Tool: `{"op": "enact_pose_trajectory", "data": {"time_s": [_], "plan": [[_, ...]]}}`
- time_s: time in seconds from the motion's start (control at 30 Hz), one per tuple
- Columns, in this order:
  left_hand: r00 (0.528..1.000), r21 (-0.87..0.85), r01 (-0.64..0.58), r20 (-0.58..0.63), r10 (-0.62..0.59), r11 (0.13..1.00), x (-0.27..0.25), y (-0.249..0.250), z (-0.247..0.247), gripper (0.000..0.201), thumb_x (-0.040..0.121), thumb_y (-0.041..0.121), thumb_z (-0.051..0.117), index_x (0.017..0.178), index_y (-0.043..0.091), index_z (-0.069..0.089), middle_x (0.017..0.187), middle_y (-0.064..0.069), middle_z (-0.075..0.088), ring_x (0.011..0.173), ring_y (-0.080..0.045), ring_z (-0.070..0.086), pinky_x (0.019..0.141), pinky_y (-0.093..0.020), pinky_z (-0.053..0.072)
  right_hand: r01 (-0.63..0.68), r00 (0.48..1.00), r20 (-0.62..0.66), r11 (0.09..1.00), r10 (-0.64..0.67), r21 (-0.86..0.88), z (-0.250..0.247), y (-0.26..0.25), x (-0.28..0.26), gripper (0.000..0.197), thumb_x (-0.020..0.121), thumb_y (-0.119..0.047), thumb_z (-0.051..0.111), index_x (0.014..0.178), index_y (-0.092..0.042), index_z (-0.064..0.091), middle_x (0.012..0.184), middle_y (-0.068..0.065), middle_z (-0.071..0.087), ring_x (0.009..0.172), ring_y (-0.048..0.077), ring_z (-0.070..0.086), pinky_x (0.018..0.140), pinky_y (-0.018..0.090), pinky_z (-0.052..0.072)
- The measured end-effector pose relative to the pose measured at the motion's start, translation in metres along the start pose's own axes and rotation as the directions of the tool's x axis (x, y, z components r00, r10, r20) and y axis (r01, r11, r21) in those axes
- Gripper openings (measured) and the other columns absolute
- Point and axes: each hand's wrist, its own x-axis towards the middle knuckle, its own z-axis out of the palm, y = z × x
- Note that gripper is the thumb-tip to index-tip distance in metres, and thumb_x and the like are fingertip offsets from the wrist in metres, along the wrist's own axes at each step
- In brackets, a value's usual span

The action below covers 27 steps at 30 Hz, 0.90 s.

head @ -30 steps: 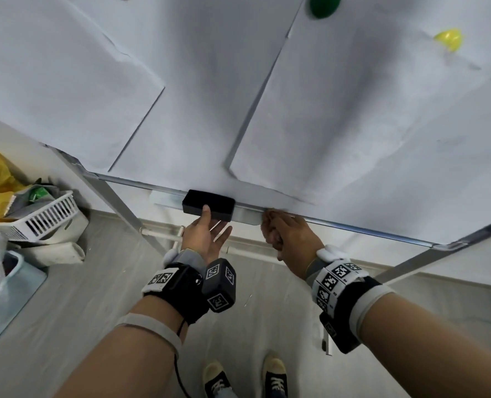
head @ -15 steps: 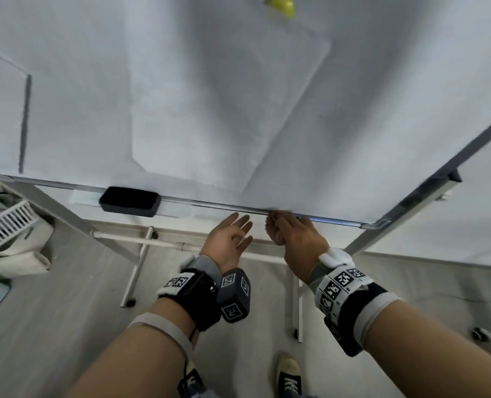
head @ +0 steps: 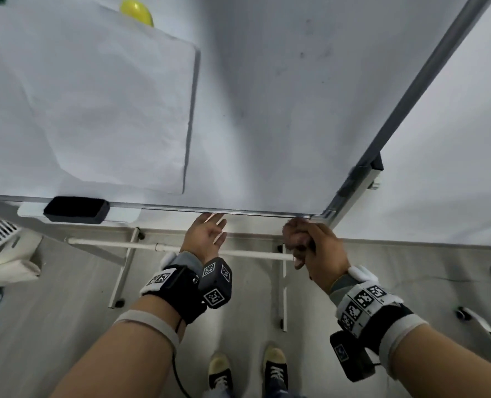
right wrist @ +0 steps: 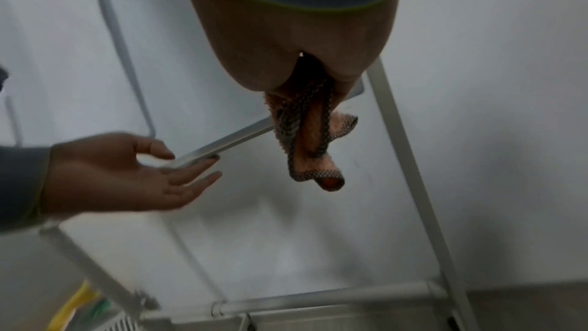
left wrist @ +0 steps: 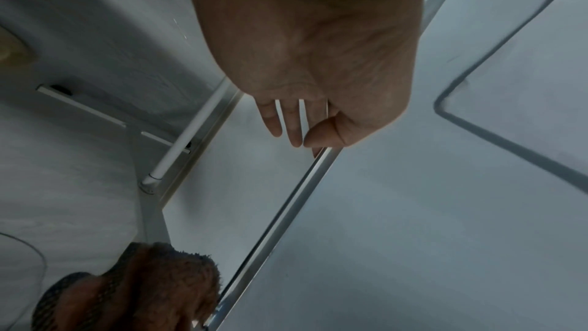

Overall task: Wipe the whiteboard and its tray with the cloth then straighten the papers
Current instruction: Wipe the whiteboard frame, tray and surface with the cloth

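My right hand [head: 316,248] is clenched around the brown cloth [right wrist: 313,135], held against the lower right corner of the whiteboard [head: 281,110]. My left hand [head: 205,235] is empty, palm up, fingers [right wrist: 194,173] straight, fingertips touching the bottom frame rail. A black eraser [head: 76,209] sits in the tray [head: 123,215] at left. A paper [head: 95,104] hangs under a yellow magnet [head: 136,11].

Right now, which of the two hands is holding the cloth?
The right hand, at the whiteboard's lower right corner, grips the bunched orange-brown cloth. The left hand is open, holding nothing.
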Motion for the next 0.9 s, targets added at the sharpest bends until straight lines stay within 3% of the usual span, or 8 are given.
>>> {"op": "enact_pose_trajectory", "data": {"time_s": [0.07,0.13,0.2,0.3,0.4,0.6,0.77,0.9], "plan": [[1.0,0.0,0.007,0.006,-0.007,1.0,0.003,0.0,-0.001,0.048,0.086,-0.017,0.034,0.1,0.024,0.054,0.112,0.0,0.065,0.118,-0.023,0.056,0.088,-0.031,0.042,-0.162,0.986,0.0,0.978,0.164,0.129,-0.009,-0.014,-0.007,0.034,0.091,0.009,0.041,0.096,-0.014,0.066,0.078,0.002,0.068,0.056,0.015,0.066,0.052,0.046,0.06],[0.999,0.006,0.021,0.027,-0.021,1.0,0.006,-0.001,-0.001,0.048,0.086,-0.018,0.034,0.094,0.024,0.055,0.109,0.001,0.066,0.117,-0.023,0.056,0.083,-0.03,0.043,-0.292,0.947,-0.042,0.907,0.319,0.302,-0.017,-0.019,-0.014,0.033,0.092,0.015,0.039,0.096,-0.009,0.061,0.069,-0.001,0.065,0.042,0.0,0.062,0.041,0.017,0.052],[0.998,0.009,0.038,0.051,-0.038,0.999,0.008,-0.003,0.001,0.047,0.085,-0.018,0.034,0.093,0.023,0.055,0.106,0.001,0.067,0.117,-0.024,0.056,0.082,-0.03,0.042,-0.304,0.907,-0.164,0.873,0.387,0.382,-0.022,-0.017,-0.015,0.024,0.092,0.011,0.047,0.102,-0.005,0.061,0.078,0.007,0.067,0.052,-0.004,0.064,0.044,0.004,0.042],[0.997,-0.011,0.05,0.062,-0.05,0.999,0.012,-0.003,0.001,0.045,0.086,-0.018,0.033,0.092,0.021,0.053,0.108,-0.001,0.066,0.118,-0.025,0.058,0.083,-0.032,0.043,-0.212,0.902,-0.334,0.953,0.276,0.215,-0.011,-0.005,-0.016,0.037,0.085,-0.008,0.068,0.12,-0.009,0.058,0.112,0.01,0.065,0.097,0.022,0.066,0.08,0.023,0.053],[0.995,-0.042,0.062,0.079,-0.058,0.997,0.018,0.001,-0.003,0.043,0.085,-0.019,0.031,0.096,0.019,0.048,0.123,-0.005,0.059,0.116,-0.026,0.06,0.084,-0.033,0.045,-0.153,0.908,-0.367,0.976,0.202,0.158,0.004,-0.011,-0.016,0.044,0.081,-0.01,0.072,0.12,-0.006,0.052,0.116,0.013,0.056,0.103,0.025,0.057,0.088,0.042,0.054],[0.994,-0.057,0.077,0.086,-0.072,0.995,0.023,0.003,-0.003,0.054,0.081,-0.018,0.026,0.119,0.017,0.041,0.12,-0.003,0.056,0.103,-0.02,0.062,0.083,-0.033,0.044,-0.255,0.835,-0.459,0.952,0.304,0.166,0.022,-0.03,0.018,0.036,0.077,0.006,0.066,0.112,-0.006,0.067,0.122,0.014,0.057,0.106,0.027,0.06,0.086,0.013,0.037],[0.999,0.074,0.016,0.047,-0.019,0.997,0.019,0.004,0.002,0.046,0.077,-0.022,0.023,0.091,0.018,0.041,0.114,-0.004,0.057,0.092,-0.018,0.06,0.068,-0.029,0.038,-0.319,0.794,-0.462,0.918,0.395,0.235,0.045,-0.036,0.027,0.028,0.078,0.005,0.065,0.103,-0.004,0.074,0.119,0.005,0.064,0.1,0.022,0.062,0.076,-0.002,0.033],[0.999,0.124,0.01,0.031,-0.014,0.992,0.02,0.003,-0.001,0.043,0.077,-0.021,0.026,0.088,0.018,0.042,0.122,-0.005,0.057,0.104,-0.024,0.058,0.071,-0.03,0.039,-0.311,0.838,-0.396,0.925,0.376,0.219,0.063,-0.046,0.034,0.022,0.079,0.002,0.067,0.097,-0.005,0.078,0.113,0.004,0.066,0.089,0.008,0.052,0.069,-0.011,0.028]]}}
